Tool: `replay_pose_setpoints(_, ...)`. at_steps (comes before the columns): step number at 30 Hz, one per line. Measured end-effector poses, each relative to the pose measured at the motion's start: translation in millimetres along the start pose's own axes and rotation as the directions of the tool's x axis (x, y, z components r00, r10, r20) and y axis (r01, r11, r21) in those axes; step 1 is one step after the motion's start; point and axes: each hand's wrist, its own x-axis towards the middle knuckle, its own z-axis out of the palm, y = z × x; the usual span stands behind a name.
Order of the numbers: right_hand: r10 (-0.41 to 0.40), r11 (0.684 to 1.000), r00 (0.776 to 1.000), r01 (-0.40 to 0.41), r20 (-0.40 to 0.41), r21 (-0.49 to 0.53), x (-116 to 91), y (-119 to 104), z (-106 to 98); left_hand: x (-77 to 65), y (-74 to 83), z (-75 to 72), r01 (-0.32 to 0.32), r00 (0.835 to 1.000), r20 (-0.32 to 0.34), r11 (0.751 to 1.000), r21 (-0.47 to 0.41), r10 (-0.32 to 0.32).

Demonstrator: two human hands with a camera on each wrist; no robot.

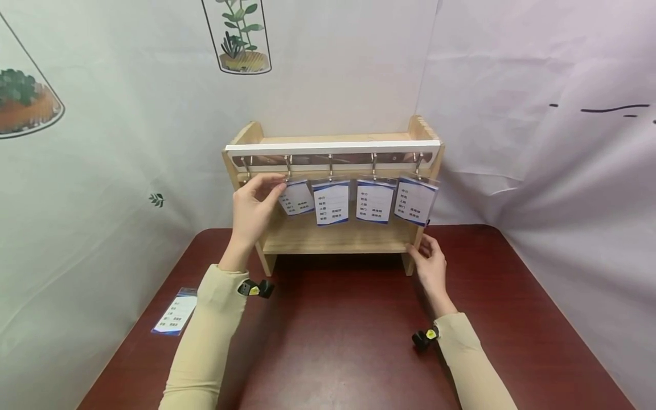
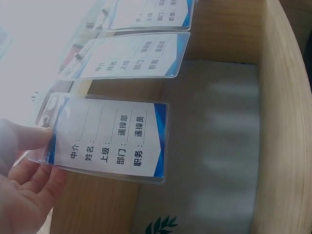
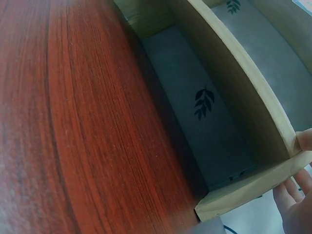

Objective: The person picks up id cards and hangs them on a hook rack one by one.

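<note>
My left hand (image 1: 250,210) pinches the top left edge of a clear-sleeved name badge (image 1: 298,199) with a white and blue card. In the left wrist view, the thumb lies on the front of the badge (image 2: 109,136) with fingers behind. The badge is at a metal hook (image 1: 288,165); whether its slot is on the hook is unclear. Three similar badges (image 1: 376,202) hang in a row to the right. My right hand (image 1: 431,267) grips the right side of the wooden rack (image 1: 335,244) low down, thumb at the front shelf edge and fingers outside, also visible in the right wrist view.
Another name badge (image 1: 176,312) lies flat on the dark red table (image 1: 328,353) at the left. The hooks sit on a white rail (image 1: 335,146) across the rack's front; the far left hook (image 1: 246,169) bears no badge. Printed white cloth (image 1: 348,62) surrounds the table behind and at both sides.
</note>
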Motion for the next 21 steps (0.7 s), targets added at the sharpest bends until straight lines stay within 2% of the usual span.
replay_pose_setpoints(4,-0.003,1.0,1.0,0.003,-0.002,-0.006,1.3,0.1,0.4,1.7,-4.8,-1.1,-0.009,1.0,0.014,1.0,0.009,0.009)
replay_pose_setpoints(11,-0.002,1.0,1.0,0.002,-0.006,-0.007,1.1,-1.0,0.0,4.1,-3.1,-1.6,-0.045,0.998,0.041,0.998,0.043,0.043)
replay_pose_setpoints(21,0.0,1.0,1.0,0.0,-0.011,-0.008,0.4,1.5,1.3,4.1,-3.6,-1.2,-0.03,0.999,0.045,0.998,0.048,0.028)
